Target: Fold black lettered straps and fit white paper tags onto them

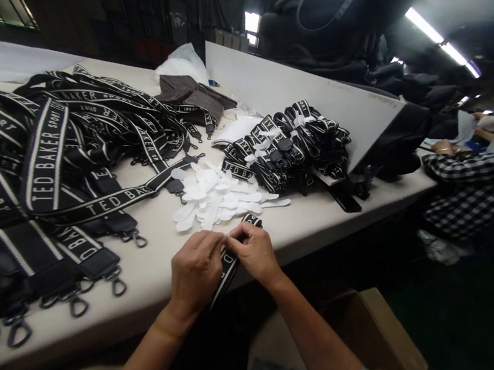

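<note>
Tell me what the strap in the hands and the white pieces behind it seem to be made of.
Strap: probably woven fabric webbing, matte black with white stripes, hanging limp. White pieces: thin, flat, matte, perhaps paper or foam sheet; I cannot tell which.

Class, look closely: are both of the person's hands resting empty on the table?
No, the left hand and the right hand together pinch a black strap at the front edge of the table.
</note>
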The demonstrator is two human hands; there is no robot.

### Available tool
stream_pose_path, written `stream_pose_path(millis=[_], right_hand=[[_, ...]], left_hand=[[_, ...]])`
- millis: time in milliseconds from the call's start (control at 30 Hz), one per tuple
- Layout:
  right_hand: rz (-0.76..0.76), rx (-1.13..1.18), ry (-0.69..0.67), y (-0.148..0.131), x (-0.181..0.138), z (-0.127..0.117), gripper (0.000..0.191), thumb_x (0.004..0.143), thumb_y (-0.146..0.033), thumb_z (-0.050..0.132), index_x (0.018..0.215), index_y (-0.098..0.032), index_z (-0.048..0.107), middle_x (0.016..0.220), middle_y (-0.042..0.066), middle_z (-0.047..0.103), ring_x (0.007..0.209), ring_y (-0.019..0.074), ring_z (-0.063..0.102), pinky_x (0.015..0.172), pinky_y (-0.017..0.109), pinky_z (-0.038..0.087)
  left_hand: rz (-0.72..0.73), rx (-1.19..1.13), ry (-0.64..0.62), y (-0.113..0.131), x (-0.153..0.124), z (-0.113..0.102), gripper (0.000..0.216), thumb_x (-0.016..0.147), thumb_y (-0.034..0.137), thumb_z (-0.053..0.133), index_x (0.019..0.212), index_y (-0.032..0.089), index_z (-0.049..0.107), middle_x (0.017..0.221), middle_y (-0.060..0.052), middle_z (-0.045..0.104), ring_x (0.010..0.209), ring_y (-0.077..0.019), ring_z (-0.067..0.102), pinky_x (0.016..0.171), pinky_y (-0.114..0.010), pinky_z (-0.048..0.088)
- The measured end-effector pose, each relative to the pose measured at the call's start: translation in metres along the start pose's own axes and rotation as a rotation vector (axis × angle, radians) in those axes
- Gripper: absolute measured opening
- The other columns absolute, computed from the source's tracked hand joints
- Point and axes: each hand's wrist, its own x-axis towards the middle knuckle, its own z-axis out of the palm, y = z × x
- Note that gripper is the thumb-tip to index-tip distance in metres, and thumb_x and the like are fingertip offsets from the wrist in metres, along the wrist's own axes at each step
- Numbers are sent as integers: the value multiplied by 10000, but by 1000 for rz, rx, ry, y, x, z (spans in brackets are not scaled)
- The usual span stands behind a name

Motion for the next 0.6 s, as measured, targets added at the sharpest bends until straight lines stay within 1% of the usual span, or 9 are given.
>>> stream_pose_path(millis=[67, 133, 200, 233, 300, 367, 500, 600], right_hand=[[12, 26, 21, 0, 1, 0, 263, 779, -428, 712, 716, -199, 598, 648, -34, 592, 507, 104, 422, 525, 232, 373], [20, 82, 44, 0, 1, 0, 212, 759, -381, 716, 812, -202, 613, 696, -35, 618, 515, 105, 443, 532, 229, 389], [17, 100, 56, 0, 0, 2, 190, 763, -336, 696, 890, -205, 645, 743, -32, 649, 518, 104, 448, 539, 233, 394], [11, 85, 62, 0, -1, 3, 167, 773, -323, 682, 891, -206, 664, 741, -32, 653, 516, 104, 440, 540, 237, 389], [-3, 43, 89, -1, -2, 5, 117, 790, -316, 670, 825, -206, 689, 690, -36, 630, 513, 105, 411, 538, 247, 366], [-11, 52, 120, 0, -5, 7, 128, 790, -331, 687, 782, -203, 694, 636, -41, 591, 513, 107, 389, 530, 253, 348], [-3, 165, 126, 2, -9, 9, 188, 783, -379, 717, 784, -192, 699, 614, -37, 562, 523, 109, 386, 509, 251, 334], [-4, 179, 121, 4, -11, 8, 180, 792, -365, 712, 791, -186, 699, 602, -41, 530, 519, 104, 369, 502, 249, 315]], left_hand=[[94, 64, 16, 1, -2, 0, 205, 954, 98, 495, 870, 138, 678, 858, -71, 688, 804, -192, 629, 759, -287, 462], [163, 91, 24, 3, -2, -1, 196, 941, 66, 505, 878, 127, 681, 855, -78, 683, 791, -192, 622, 749, -287, 464], [190, 77, 20, 5, 0, -2, 184, 935, 58, 519, 884, 115, 686, 859, -81, 680, 793, -185, 624, 753, -278, 471], [182, 52, 13, 6, 2, -3, 171, 933, 65, 533, 885, 111, 690, 860, -79, 680, 795, -179, 628, 759, -270, 474], [127, -26, -20, 5, 5, -6, 144, 933, 98, 565, 882, 116, 699, 851, -64, 681, 786, -161, 633, 766, -251, 476], [47, -108, -60, 4, 8, -10, 152, 941, 148, 578, 856, 134, 703, 824, -39, 680, 752, -139, 630, 752, -236, 469], [-131, -219, -111, 2, 11, -17, 234, 951, 245, 559, 778, 164, 694, 746, -8, 677, 685, -125, 615, 694, -240, 446], [-294, -298, -138, 3, 12, -18, 206, 908, 308, 600, 782, 178, 698, 760, -5, 692, 701, -140, 624, 701, -252, 456]])
